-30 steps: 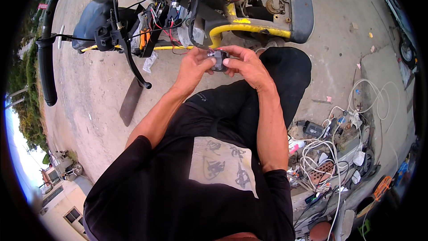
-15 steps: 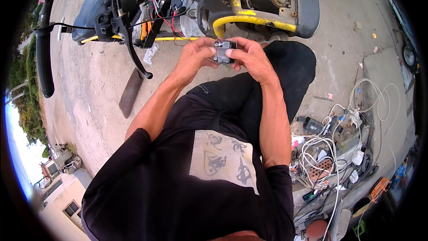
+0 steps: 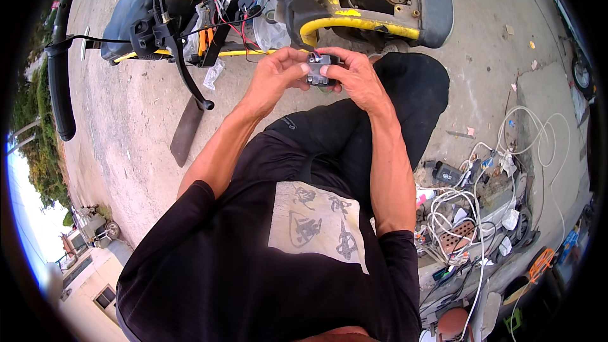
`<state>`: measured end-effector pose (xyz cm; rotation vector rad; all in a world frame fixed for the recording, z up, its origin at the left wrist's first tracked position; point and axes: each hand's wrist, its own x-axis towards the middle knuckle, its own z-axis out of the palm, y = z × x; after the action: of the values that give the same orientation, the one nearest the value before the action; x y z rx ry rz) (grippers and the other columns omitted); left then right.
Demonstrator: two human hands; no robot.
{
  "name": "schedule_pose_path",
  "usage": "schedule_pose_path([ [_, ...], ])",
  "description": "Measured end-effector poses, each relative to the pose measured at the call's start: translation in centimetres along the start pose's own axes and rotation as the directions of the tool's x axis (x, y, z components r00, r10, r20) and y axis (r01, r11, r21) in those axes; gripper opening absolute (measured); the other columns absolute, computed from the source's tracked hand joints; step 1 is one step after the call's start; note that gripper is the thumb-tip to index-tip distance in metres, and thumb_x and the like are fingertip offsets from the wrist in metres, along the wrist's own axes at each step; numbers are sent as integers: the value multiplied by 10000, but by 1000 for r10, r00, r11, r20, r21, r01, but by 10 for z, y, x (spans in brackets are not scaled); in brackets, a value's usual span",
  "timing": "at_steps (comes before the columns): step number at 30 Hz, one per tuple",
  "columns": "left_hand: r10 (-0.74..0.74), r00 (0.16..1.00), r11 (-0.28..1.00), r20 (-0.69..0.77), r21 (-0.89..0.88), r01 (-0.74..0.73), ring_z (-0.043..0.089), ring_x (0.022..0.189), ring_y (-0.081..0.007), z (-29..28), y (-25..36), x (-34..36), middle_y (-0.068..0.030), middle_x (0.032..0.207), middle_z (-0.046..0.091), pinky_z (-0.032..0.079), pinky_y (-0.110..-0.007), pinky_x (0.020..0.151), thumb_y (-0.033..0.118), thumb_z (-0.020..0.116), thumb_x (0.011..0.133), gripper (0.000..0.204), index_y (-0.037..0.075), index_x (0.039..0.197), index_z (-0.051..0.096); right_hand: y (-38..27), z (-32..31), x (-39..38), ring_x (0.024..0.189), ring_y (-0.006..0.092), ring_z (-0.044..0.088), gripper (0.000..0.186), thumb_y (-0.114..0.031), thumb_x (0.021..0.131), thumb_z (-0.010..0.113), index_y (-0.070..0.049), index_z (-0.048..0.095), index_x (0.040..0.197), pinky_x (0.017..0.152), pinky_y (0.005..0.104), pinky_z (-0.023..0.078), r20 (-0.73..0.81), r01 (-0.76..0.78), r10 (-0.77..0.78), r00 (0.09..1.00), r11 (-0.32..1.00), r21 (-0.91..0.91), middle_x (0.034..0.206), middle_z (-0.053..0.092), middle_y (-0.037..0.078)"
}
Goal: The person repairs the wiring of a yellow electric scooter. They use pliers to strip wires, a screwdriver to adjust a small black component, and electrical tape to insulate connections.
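Note:
My left hand (image 3: 277,75) and my right hand (image 3: 354,79) both grip a small dark-grey electrical component (image 3: 318,63), one from each side, with thumbs on its face. Thin wires run up from it toward a partly stripped scooter (image 3: 361,28) with a yellow frame and exposed cables. To the left hang its handlebar grip (image 3: 61,92) and brake lever (image 3: 180,66). Orange-handled tools (image 3: 206,41) lie among the wiring. My black-trousered leg is bent just behind my hands.
Pale concrete ground (image 3: 139,139) surrounds me, with a dark flat strip (image 3: 187,130) on it at left. At right lies clutter of white hose (image 3: 472,202), scraps and an orange item (image 3: 540,266). Another vehicle's wheel (image 3: 581,76) is at the far right; a parked three-wheeler (image 3: 95,225) at the left.
Both hands have shifted slightly upward in the picture and a little to the right with the component, keeping their hold on it from both sides.

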<state>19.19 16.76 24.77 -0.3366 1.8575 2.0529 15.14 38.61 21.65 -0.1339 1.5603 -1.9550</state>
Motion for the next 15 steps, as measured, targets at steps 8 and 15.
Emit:
schedule_pose_path([
  [8,-11,999,1000,-32,-4,11,737,889,-177,0,1,-1,-126,1084,760,617,-315,795,158,713,1028,345,-42,1292,612,0,3,0,722,86,595,429,-147,978,681,0,697,1381,651,252,506,1,9,-9,1000,1000,25,950,703,32],
  [15,188,975,930,-119,342,-138,693,988,-139,25,8,-19,-116,1232,670,613,-297,844,60,840,937,490,-36,1313,540,1,6,1,783,97,618,448,-184,1061,693,-31,642,1478,727,267,556,-11,108,-107,994,991,83,1069,705,35],
])
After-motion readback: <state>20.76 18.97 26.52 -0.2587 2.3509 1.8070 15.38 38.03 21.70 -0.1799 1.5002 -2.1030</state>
